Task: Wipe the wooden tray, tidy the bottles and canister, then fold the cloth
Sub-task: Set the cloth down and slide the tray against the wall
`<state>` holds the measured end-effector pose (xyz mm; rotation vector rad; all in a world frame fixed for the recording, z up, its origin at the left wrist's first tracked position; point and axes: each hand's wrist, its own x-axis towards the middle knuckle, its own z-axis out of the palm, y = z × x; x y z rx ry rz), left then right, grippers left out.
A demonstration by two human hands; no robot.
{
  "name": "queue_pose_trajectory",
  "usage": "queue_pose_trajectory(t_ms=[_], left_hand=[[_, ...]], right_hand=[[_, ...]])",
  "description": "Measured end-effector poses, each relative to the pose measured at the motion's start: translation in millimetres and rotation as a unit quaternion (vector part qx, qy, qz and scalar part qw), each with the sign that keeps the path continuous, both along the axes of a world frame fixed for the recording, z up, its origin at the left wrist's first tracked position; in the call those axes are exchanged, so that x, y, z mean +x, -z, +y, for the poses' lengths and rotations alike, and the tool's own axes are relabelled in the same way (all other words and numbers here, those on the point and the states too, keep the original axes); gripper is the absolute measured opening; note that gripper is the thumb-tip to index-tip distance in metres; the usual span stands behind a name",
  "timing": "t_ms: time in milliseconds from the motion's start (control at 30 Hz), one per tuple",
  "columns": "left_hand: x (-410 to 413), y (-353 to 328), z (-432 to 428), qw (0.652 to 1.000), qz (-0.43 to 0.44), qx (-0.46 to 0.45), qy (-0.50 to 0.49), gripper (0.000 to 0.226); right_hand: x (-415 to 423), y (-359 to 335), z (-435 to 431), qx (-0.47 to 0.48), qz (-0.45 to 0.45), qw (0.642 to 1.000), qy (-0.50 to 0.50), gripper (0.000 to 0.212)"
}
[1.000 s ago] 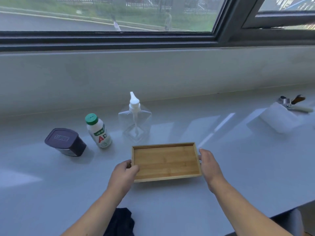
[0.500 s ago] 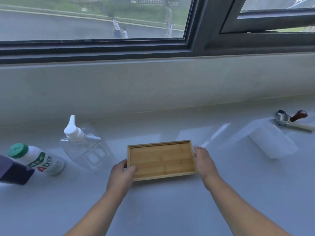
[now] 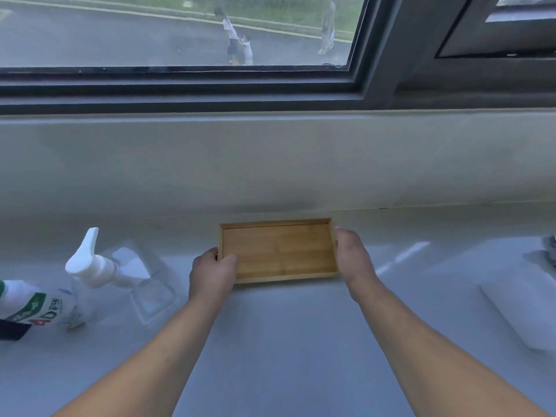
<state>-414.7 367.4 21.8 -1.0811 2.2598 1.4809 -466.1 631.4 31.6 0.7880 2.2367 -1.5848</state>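
Note:
The empty wooden tray (image 3: 278, 249) sits near the back of the white counter, close to the wall under the window. My left hand (image 3: 212, 273) grips its left end, thumb over the rim. My right hand (image 3: 353, 257) holds its right end. A clear pump bottle (image 3: 120, 275) with a white pump head stands to the left. Beside it, at the left edge, is a white drink bottle (image 3: 39, 307) with a green label. Only a dark corner of the canister (image 3: 12, 329) shows at the far left. The cloth is out of view.
A white folded object (image 3: 523, 305) lies on the counter at the right, with a metal tool (image 3: 550, 245) just behind it at the frame edge. The wall and dark window frame (image 3: 270, 94) rise right behind the tray.
Both hands have carried the tray away from me, toward the wall. The view has shifted right, so the bottles and canister now sit at the left edge and the dark cloth has dropped out of view.

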Motion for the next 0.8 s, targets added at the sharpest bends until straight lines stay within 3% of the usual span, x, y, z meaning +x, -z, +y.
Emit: queue_pose_trajectory(t_ms=[400,600,633,733,800], left_hand=[[-38.2,19.6,-6.6,1.0,0.006,-0.003,-0.027,0.084],[-49.0,13.2,-5.7,1.0,-0.009,0.006,-0.009,0.053],[-49.1,11.5,-4.4,1.0,-0.012,0.007,-0.002,0.053],[-44.6,3.2,-1.1,1.0,0.002,0.005,0.025,0.082],[-29.5,-5.6,3.0,0.998,0.034,-0.022,0.054,0.079]], right_hand=[[-42.6,12.3,-2.7,0.031,0.042,0.997,-0.057,0.063],[-40.9,11.3,-6.3,0.019,0.028,0.999,-0.042,0.071],[-39.1,9.4,-7.5,0.016,0.031,0.998,-0.047,0.077],[-25.8,3.3,-9.0,0.003,0.044,0.998,-0.048,0.082],[-4.9,1.2,-9.1,0.05,0.067,0.995,-0.056,0.074]])
